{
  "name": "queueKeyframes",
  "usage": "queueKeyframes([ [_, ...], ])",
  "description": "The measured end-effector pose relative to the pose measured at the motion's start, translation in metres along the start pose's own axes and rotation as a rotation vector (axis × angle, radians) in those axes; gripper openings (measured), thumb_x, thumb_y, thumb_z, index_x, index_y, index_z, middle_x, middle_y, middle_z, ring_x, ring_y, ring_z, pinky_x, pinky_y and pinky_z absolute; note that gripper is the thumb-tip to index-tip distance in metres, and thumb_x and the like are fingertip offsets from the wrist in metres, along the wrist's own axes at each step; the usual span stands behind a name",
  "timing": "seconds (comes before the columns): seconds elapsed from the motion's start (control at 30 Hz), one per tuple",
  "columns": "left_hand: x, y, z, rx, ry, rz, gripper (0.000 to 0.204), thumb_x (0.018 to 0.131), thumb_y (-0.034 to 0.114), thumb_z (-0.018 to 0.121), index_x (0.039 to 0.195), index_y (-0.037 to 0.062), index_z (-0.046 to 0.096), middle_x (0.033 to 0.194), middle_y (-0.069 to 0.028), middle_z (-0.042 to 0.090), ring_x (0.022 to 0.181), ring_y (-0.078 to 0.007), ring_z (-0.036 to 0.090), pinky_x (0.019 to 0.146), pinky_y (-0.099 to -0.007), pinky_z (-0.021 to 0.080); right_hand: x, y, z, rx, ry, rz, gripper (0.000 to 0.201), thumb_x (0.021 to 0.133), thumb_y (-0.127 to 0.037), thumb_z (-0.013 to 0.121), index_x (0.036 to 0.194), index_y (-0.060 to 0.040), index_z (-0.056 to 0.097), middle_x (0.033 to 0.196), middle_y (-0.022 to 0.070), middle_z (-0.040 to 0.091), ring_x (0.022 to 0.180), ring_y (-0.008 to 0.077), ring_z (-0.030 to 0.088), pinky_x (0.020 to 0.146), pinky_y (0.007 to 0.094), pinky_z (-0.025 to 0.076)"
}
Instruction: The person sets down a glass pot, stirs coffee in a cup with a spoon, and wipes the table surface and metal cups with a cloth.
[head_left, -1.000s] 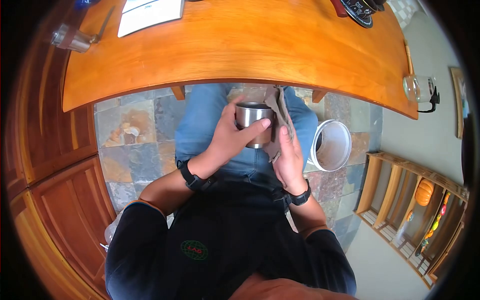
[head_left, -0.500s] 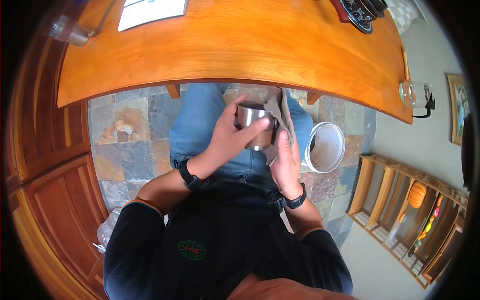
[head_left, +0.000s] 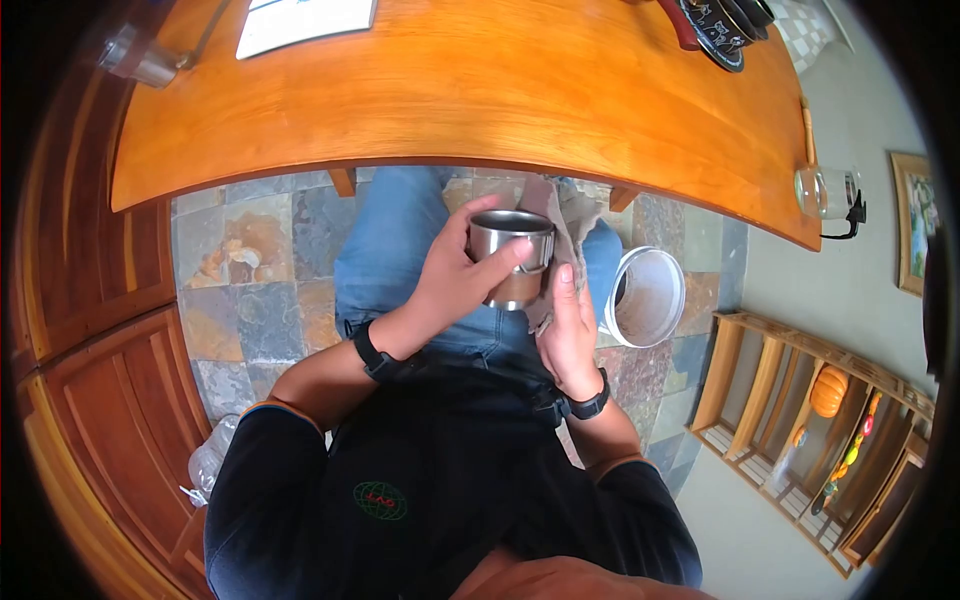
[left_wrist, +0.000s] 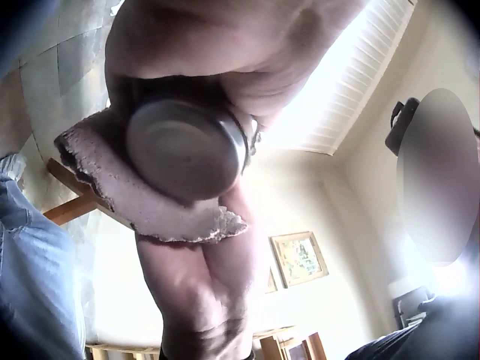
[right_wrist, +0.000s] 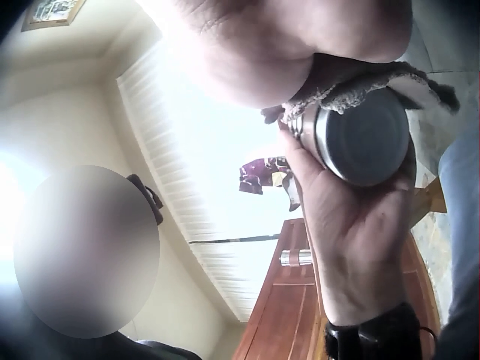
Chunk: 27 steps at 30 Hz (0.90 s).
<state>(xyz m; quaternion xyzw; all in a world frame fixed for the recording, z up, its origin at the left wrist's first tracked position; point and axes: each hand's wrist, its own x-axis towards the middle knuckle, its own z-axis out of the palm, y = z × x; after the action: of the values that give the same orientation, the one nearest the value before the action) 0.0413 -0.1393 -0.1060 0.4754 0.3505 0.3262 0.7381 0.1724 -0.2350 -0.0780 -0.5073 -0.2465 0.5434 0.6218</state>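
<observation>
My left hand (head_left: pixel 450 270) grips a stainless steel mug (head_left: pixel 510 238) with a brown band round its lower part, thumb across the front. The mug is held over the lap, its dark opening facing up. A thin handle shows on its right side. My right hand (head_left: pixel 572 340) holds a grey-brown cloth (head_left: pixel 572 228) against that side, thumb in front and the other fingers mostly hidden behind the cloth. From below, the left wrist view shows the round mug base (left_wrist: pixel 184 150) with the frayed cloth (left_wrist: pixel 154 204) beside it. The right wrist view shows the base (right_wrist: pixel 367 139) too.
A wooden table (head_left: pixel 450 110) spans the space ahead, its front edge just beyond the hands. On it lie white paper (head_left: pixel 305 22), a steel container (head_left: pixel 140 58) and a glass jar (head_left: pixel 828 190). A white bucket (head_left: pixel 650 297) stands on the tiled floor, right of the legs.
The mug has tipped so that more of its opening faces the head camera, and it sits slightly lower. The cloth has shifted and spread further right at its top. Both hands keep their holds.
</observation>
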Motion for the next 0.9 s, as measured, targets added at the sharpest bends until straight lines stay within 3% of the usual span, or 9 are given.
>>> queueKeyframes([
  [0.13,0.007,0.005,-0.001,-0.042,0.133,-0.109,0.058,0.099,0.018,0.069,0.146,0.0,0.04,0.128,-0.0106,0.059,0.114,-0.0137,0.057,0.098,-0.0303,0.049,-0.003,-0.004,0.003,-0.07,-0.051,-0.098,0.061,0.112,-0.031,0.038,0.16,0.0015,0.021,0.161,0.0157,0.034,0.148,0.0246,0.034,0.123,0.0381,0.024],
  [0.27,0.004,-0.008,-0.003,0.005,0.133,-0.048,0.064,0.095,0.012,0.072,0.148,-0.0001,0.038,0.13,-0.0109,0.059,0.115,-0.0139,0.058,0.099,-0.0302,0.048,-0.004,-0.006,0.004,-0.102,-0.07,-0.14,0.062,0.112,-0.032,0.038,0.161,0.0013,0.019,0.162,0.0166,0.032,0.148,0.0249,0.033,0.123,0.038,0.024],
  [0.43,-0.002,0.013,0.001,0.098,-0.153,0.087,0.086,0.081,0.012,0.085,0.151,0.001,0.035,0.134,-0.0097,0.056,0.12,-0.0153,0.056,0.105,-0.0316,0.046,-0.003,-0.003,-0.005,0.072,0.024,0.013,0.059,0.112,-0.034,0.039,0.158,0.0009,0.028,0.156,0.0156,0.041,0.142,0.0245,0.042,0.118,0.0379,0.033],
  [0.5,-0.002,0.019,0.002,0.116,-0.191,0.122,0.092,0.077,0.017,0.088,0.151,0.0007,0.035,0.137,-0.0133,0.054,0.126,-0.0205,0.054,0.108,-0.0353,0.043,-0.003,-0.003,-0.006,0.141,0.065,0.07,0.058,0.112,-0.035,0.04,0.156,0.0007,0.031,0.153,0.0151,0.045,0.14,0.0243,0.045,0.117,0.0378,0.037],
  [0.57,-0.005,0.027,0.002,0.659,-0.132,0.173,0.098,0.073,0.024,0.091,0.151,0.0005,0.035,0.138,-0.0187,0.053,0.132,-0.0268,0.051,0.112,-0.0387,0.04,-0.002,-0.002,-0.007,0.183,0.129,0.067,0.054,0.111,-0.038,0.04,0.151,-0.0009,0.039,0.146,0.0137,0.052,0.133,0.0252,0.053,0.111,0.0397,0.044],
  [0.6,-0.004,0.024,0.002,0.664,-0.12,0.167,0.104,0.069,0.029,0.092,0.15,-0.0016,0.035,0.138,-0.023,0.051,0.134,-0.0334,0.048,0.114,-0.0412,0.039,-0.002,-0.004,-0.004,0.152,0.146,0.028,0.055,0.111,-0.039,0.041,0.151,-0.0009,0.039,0.147,0.0146,0.051,0.134,0.026,0.052,0.111,0.0397,0.044],
  [0.73,-0.004,0.016,0.0,0.606,-0.125,0.151,0.106,0.069,0.029,0.093,0.15,-0.0036,0.033,0.14,-0.0233,0.049,0.134,-0.034,0.048,0.113,-0.0415,0.039,-0.001,-0.006,-0.009,0.054,0.091,-0.023,0.057,0.111,-0.039,0.041,0.153,-0.0007,0.036,0.149,0.0152,0.05,0.136,0.0256,0.05,0.112,0.0392,0.042],
  [0.83,-0.004,0.015,0.0,0.639,-0.126,0.142,0.108,0.067,0.029,0.094,0.149,-0.0051,0.032,0.14,-0.0237,0.048,0.133,-0.0352,0.048,0.113,-0.0413,0.04,-0.001,-0.004,-0.013,-0.087,-0.035,-0.061,0.059,0.111,-0.036,0.041,0.157,0.0003,0.032,0.157,0.0145,0.041,0.141,0.0224,0.044,0.118,0.0363,0.033],
  [0.9,-0.005,0.013,0.002,0.712,-0.017,0.225,0.106,0.066,0.026,0.095,0.148,-0.0041,0.034,0.14,-0.0231,0.047,0.131,-0.0339,0.051,0.111,-0.0406,0.042,-0.002,-0.007,-0.007,-0.03,-0.036,0.004,0.058,0.112,-0.035,0.04,0.156,0.0013,0.033,0.159,0.0152,0.038,0.143,0.0234,0.041,0.12,0.0368,0.03],
])
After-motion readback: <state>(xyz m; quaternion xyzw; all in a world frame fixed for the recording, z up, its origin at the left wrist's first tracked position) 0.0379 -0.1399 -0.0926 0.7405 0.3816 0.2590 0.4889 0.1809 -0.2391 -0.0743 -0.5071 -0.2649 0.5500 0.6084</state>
